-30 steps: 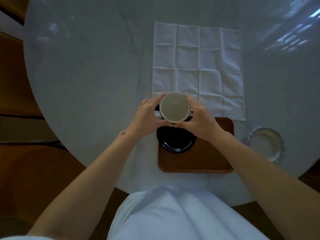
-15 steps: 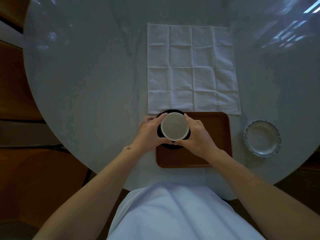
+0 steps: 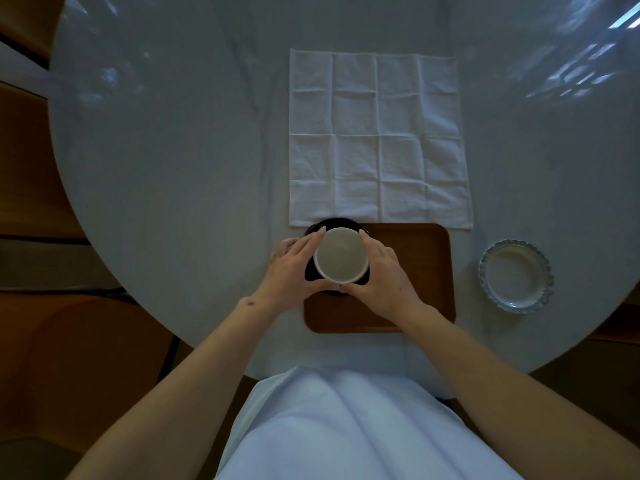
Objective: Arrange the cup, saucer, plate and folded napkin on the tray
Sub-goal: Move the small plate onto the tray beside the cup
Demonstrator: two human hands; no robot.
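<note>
Grey and glossy, the round table (image 3: 156, 174) fills most of the view, with window light reflected at its far right. Past its rim lie brown wooden surfaces, and at the bottom edge a white garment (image 3: 346, 427) covers the person's lap.

On the table's far middle a white napkin (image 3: 377, 140) lies spread out flat, creased into a grid of squares; its near edge runs along the far edge of the tray. The brown wooden tray (image 3: 415, 271), rectangular with rounded corners, sits close to the person.

To the right of the tray, apart from it and near the table's rim, a glass plate (image 3: 516, 275) with a scalloped edge rests on the bare table.

On the tray's left end sits a dark saucer (image 3: 332, 223), its far rim reaching the napkin's edge. Above it is a pale cup (image 3: 341, 256), seen from straight overhead; whether the cup's base touches the saucer cannot be told.

Both hands cradle the cup. The left hand (image 3: 294, 268) curls round its left side, and the right hand (image 3: 384, 271) curls round its right side, thumbs meeting at the near rim.
</note>
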